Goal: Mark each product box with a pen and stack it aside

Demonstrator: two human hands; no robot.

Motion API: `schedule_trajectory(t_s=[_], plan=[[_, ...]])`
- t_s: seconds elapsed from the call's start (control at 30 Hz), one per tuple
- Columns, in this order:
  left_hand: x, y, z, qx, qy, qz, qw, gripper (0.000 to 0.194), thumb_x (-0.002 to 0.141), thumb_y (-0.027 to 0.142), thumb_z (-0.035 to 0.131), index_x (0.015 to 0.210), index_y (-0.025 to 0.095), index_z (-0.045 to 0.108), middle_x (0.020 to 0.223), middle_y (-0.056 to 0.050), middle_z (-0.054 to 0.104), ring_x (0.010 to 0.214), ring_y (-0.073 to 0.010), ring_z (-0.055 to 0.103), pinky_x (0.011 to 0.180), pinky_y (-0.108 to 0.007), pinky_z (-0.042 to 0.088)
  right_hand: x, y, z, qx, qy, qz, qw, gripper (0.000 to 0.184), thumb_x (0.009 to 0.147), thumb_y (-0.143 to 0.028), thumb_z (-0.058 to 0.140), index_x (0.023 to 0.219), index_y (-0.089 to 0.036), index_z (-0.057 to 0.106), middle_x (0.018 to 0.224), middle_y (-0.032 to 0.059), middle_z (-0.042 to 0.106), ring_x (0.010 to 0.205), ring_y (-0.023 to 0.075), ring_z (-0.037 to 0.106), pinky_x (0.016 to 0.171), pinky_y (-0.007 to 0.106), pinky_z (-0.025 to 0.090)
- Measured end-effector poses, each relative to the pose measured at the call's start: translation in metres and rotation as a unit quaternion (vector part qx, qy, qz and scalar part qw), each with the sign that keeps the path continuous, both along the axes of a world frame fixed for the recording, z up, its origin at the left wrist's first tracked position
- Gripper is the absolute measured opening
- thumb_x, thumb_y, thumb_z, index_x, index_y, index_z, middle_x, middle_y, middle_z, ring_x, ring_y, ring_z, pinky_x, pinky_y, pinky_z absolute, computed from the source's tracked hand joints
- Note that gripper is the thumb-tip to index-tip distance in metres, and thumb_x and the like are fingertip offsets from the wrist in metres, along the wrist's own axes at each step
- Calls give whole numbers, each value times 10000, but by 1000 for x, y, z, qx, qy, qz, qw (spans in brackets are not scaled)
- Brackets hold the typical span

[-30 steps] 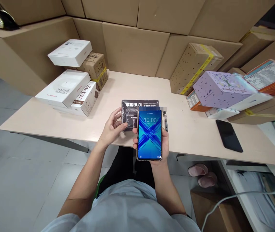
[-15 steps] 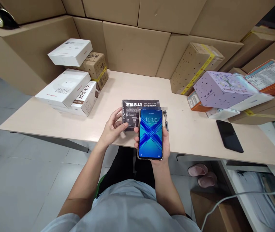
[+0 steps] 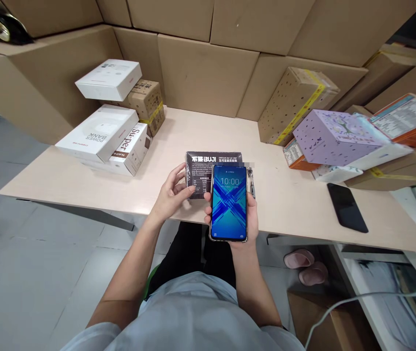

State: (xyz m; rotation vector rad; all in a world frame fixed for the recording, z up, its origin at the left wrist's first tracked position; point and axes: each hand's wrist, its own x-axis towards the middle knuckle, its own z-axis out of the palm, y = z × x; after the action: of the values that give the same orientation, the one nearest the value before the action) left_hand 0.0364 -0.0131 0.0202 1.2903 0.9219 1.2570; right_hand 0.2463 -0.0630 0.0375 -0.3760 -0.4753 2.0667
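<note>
A smartphone [image 3: 228,204] with a lit blue lock screen reading 10:00 lies in my right hand [image 3: 252,224], whose fingers wrap round its edges. Behind the phone is a black printed box [image 3: 199,176] marked BUJI, partly covered by it. My left hand [image 3: 174,192] grips the left side of that box, the thumb across its front and the other fingers at its edge. Just right of the phone's top, a small pen-like thing [image 3: 252,181] shows, partly hidden by the phone and my right hand.
White boxes [image 3: 96,131] and a brown carton [image 3: 147,105] are stacked on the table's [image 3: 178,126] left. At the right stand a spotted carton [image 3: 295,105], a lilac box [image 3: 334,136] and orange boxes [image 3: 408,117]. A dark phone [image 3: 347,207] lies near the front edge. Cardboard walls the back.
The whole view has shifted very slightly. My hands, the phone and the black box keep the same positions relative to each other.
</note>
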Motion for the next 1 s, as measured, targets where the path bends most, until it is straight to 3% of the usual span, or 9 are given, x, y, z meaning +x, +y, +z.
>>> schedule_trajectory(t_s=[0.23, 0.47, 0.6, 0.8, 1.0], plan=[[0, 1, -3, 3, -7, 3, 1000, 773, 857, 388, 817, 1532, 289, 454, 1524, -137, 575, 1237, -265, 680, 1000, -406, 602, 4, 1, -3, 11, 4, -2, 1000, 722, 925, -725, 451, 1396, -190, 566, 1231, 142, 749, 966, 244, 743, 894, 505, 630], [1, 2, -3, 5, -8, 10, 1000, 771, 842, 396, 832, 1516, 293, 473, 1515, -137, 585, 1223, -262, 681, 987, -413, 607, 10, -4, 3, 12, -33, -50, 998, 693, 934, -720, 435, 1392, -219, 573, 1231, 130, 743, 972, 255, 742, 887, 517, 619], [0, 2, -3, 14, 3, 3, 1000, 748, 867, 390, 807, 1524, 301, 462, 1517, -134, 583, 1230, -266, 681, 1012, -433, 599, 12, -4, 5, 4, -22, -54, 998, 633, 943, -685, 446, 1334, -218, 617, 1207, 106, 764, 869, 216, 733, 841, 458, 622], [0, 2, -3, 16, 6, 6, 1000, 758, 863, 392, 808, 1529, 301, 459, 1513, -136, 585, 1260, -280, 666, 1031, -451, 590, 11, -4, 7, -11, -7, -51, 999, 618, 941, -652, 440, 1300, -194, 648, 1183, 98, 777, 872, 202, 734, 784, 384, 616], [1, 1, -1, 7, -3, 5, 1000, 764, 854, 398, 815, 1523, 290, 463, 1521, -135, 579, 1252, -268, 668, 1036, -437, 587, 12, -2, 5, -8, -21, -39, 999, 625, 946, -678, 419, 1297, -208, 636, 1199, 101, 761, 866, 203, 712, 826, 420, 607]])
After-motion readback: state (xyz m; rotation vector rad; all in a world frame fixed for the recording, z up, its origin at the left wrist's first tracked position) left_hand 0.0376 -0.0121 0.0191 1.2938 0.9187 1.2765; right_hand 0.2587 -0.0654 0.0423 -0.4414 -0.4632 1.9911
